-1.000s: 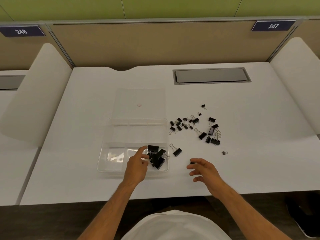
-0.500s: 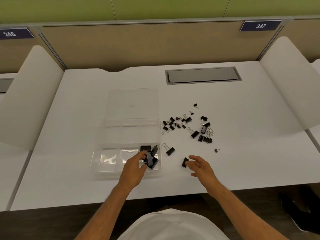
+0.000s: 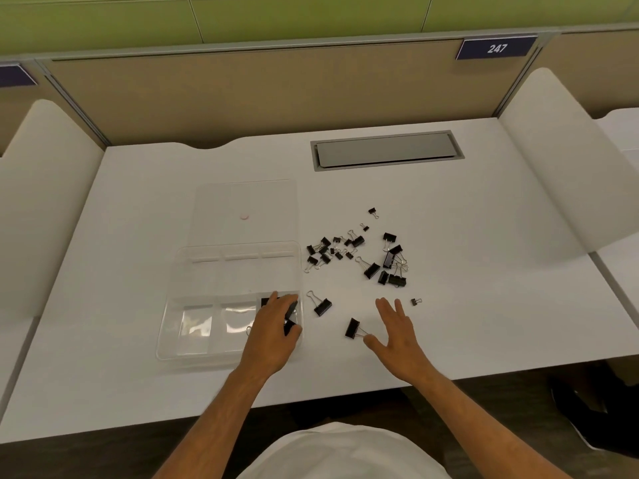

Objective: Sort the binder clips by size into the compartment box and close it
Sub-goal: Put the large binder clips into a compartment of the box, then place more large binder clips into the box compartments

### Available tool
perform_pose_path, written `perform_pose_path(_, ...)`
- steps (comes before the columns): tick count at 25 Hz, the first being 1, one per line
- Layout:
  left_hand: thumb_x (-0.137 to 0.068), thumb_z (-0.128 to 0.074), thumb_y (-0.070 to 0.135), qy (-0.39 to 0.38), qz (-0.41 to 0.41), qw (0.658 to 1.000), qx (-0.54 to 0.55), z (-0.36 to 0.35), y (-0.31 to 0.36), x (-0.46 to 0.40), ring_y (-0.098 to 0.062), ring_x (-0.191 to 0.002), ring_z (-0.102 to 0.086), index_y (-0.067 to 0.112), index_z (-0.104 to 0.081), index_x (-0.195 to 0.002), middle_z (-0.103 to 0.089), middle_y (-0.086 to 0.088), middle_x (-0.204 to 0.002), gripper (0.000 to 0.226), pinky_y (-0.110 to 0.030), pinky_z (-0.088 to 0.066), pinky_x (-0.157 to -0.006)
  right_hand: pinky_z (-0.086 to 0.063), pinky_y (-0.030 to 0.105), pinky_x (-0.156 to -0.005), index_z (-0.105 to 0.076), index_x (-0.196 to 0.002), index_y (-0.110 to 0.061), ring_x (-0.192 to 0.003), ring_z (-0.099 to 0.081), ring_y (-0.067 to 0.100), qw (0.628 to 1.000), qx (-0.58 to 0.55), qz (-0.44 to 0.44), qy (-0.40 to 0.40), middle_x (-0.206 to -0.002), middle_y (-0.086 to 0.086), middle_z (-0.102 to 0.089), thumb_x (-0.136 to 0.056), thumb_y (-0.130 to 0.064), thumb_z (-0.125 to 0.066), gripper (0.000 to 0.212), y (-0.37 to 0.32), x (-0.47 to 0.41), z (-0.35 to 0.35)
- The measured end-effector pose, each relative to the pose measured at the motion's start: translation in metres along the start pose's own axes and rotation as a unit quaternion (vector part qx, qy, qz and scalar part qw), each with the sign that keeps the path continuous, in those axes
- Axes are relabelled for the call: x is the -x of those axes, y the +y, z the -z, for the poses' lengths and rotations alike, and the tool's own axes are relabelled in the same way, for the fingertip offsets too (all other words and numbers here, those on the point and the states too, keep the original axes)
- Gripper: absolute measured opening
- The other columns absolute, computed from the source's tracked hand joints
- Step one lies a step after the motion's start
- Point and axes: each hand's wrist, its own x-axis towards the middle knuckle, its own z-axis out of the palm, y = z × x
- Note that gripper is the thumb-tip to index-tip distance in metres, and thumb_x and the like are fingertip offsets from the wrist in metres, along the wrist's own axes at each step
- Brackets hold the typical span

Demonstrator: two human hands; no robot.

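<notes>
Your left hand point(image 3: 273, 326) reaches into the compartment box point(image 3: 193, 350), grip unclear; your right hand point(image 3: 397, 333), fingers spread, hovers beside a large binder clip point(image 3: 352, 328).

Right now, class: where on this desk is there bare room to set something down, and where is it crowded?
Bare: left of the box, between the lid and the hatch, and the desk's right side beyond the clips. Crowded: the clip pile right of the box, and the front strip where both hands work among stray clips.

white shirt point(image 3: 345, 454), bare forearms point(image 3: 214, 413)
</notes>
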Motion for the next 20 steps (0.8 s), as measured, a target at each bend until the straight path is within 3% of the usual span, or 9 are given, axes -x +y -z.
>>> perform_pose_path(4, -0.095, -0.062, 0.022, -0.024, -0.021, 0.999, -0.005, -0.019, 0.020, -0.015, 0.005, -0.140, -0.004, 0.032, -0.032, -0.149, -0.019, 0.025, -0.144, 0.062, -0.030, -0.013, -0.117, 0.019, 0.039, -0.118, 0.007, -0.156, -0.023, -0.144, 0.032, 0.012, 0.991, 0.126, 0.041, 0.011, -0.160, -0.004, 0.022, -0.097, -0.056, -0.040, 0.082, 0.017, -0.011, 0.017)
perform_pose_path(10, -0.096, -0.060, 0.029, -0.031, -0.033, 0.999, -0.013, -0.050, 0.054, -0.041, 0.001, -0.144, -0.004, 0.031, -0.027, -0.152, -0.021, 0.019, -0.154, 0.065, -0.026, -0.008, -0.118, 0.020, 0.049, -0.116, 0.018, -0.153, -0.027, -0.141, 0.039, 0.016, 0.982, 0.184, 0.048, -0.017, -0.159, -0.003, 0.030, -0.096, -0.062, -0.033, 0.084, 0.035, -0.028, 0.064)
perform_pose_path(14, -0.096, -0.060, 0.029, -0.050, -0.027, 0.998, -0.021, -0.074, 0.065, -0.050, -0.005, -0.146, -0.007, 0.028, -0.024, -0.153, -0.020, 0.009, -0.160, 0.067, -0.029, -0.008, -0.120, 0.022, 0.049, -0.114, 0.019, -0.153, -0.029, -0.141, 0.038, 0.017, 0.983, 0.178, 0.045, -0.023, -0.159, -0.005, 0.029, -0.084, -0.080, -0.010, 0.090, 0.058, -0.050, 0.084)
perform_pose_path(20, -0.096, -0.060, 0.028, -0.066, -0.002, 0.997, -0.035, -0.089, 0.067, -0.063, -0.011, -0.147, -0.017, 0.031, -0.026, -0.152, -0.026, 0.008, -0.158, 0.065, -0.035, -0.017, -0.122, 0.018, 0.053, -0.116, 0.019, -0.152, -0.033, -0.143, 0.036, 0.018, 0.984, 0.165, 0.026, -0.053, -0.161, -0.005, 0.025, -0.093, -0.065, -0.030, 0.083, 0.070, -0.061, 0.082)
